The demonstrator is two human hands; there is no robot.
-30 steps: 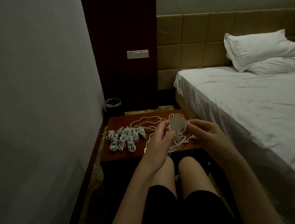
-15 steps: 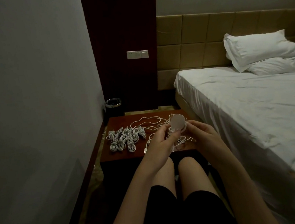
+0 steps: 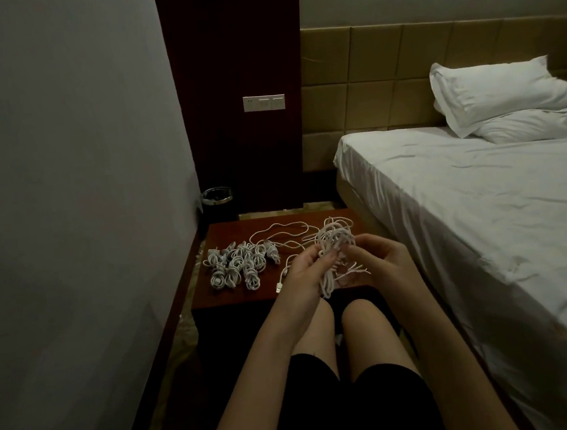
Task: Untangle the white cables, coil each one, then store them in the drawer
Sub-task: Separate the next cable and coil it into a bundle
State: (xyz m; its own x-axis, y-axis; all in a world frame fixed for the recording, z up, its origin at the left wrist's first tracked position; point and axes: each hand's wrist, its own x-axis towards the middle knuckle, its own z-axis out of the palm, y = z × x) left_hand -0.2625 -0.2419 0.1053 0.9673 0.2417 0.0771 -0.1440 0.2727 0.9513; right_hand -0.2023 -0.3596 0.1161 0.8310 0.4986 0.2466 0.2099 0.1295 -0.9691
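A white cable coil point(image 3: 335, 244) is held upright over the near right part of the dark red nightstand point(image 3: 241, 295). My left hand point(image 3: 302, 275) grips its lower left side, and my right hand point(image 3: 378, 261) pinches it from the right. Loose strands of it hang down between my hands. A loose white cable point(image 3: 279, 237) lies sprawled across the back of the nightstand, its plug point(image 3: 279, 287) near the front edge. Several coiled white cables point(image 3: 236, 265) sit in a cluster on the left half. No drawer is visible.
A grey wall runs close along the left. A small black bin point(image 3: 217, 201) stands behind the nightstand by a dark wooden panel with a switch plate point(image 3: 263, 102). A bed with white sheets point(image 3: 480, 204) and pillows fills the right. My bare knees are below the nightstand's front.
The coil has turned from facing me as a flat round loop to a looser upright bundle. Both hands have shifted slightly up and closer around it.
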